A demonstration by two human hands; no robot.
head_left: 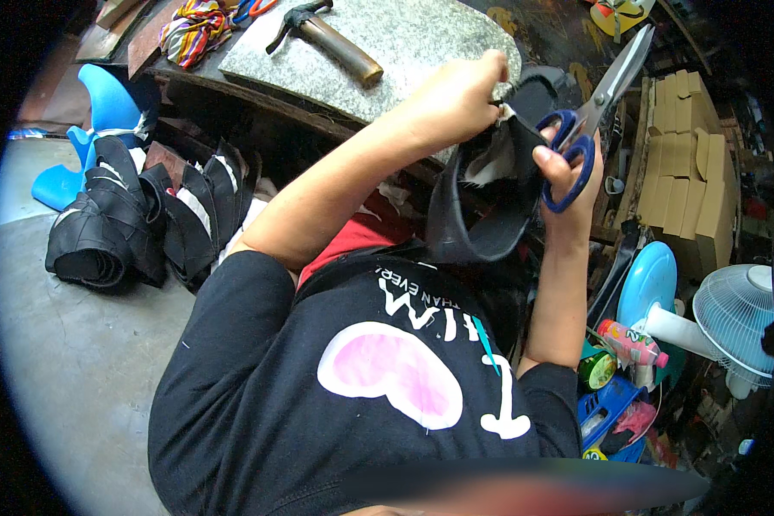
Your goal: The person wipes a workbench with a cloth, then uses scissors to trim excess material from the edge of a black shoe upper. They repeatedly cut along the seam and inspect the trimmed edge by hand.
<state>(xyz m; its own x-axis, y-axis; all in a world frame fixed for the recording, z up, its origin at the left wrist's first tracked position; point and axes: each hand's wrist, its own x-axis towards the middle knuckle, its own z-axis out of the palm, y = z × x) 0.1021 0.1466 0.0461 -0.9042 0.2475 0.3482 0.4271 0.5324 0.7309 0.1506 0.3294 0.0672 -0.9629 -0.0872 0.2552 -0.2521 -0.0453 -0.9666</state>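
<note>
Right now, the left hand (460,101) is pinching the upper edge of a curved black strip (482,245), its thumb and fingertips pressing together beside a small whitish bit. The strip is hanging in a loop between the two hands, in front of the black shirt (258,361) and at the near right side of a speckled stone slab (443,39). The right hand (566,179) is carrying blue-handled scissors (606,90), blades pointing far right; its thumb is bending by the handle loops, while the other fingers are mostly hiding, so I cannot tell how they are gripping. A hammer (340,50) is lying on the slab, far left of the hands. Black rolled pieces (103,232) are resting on the left, and cardboard (684,172) is standing stacked on the right.
</note>
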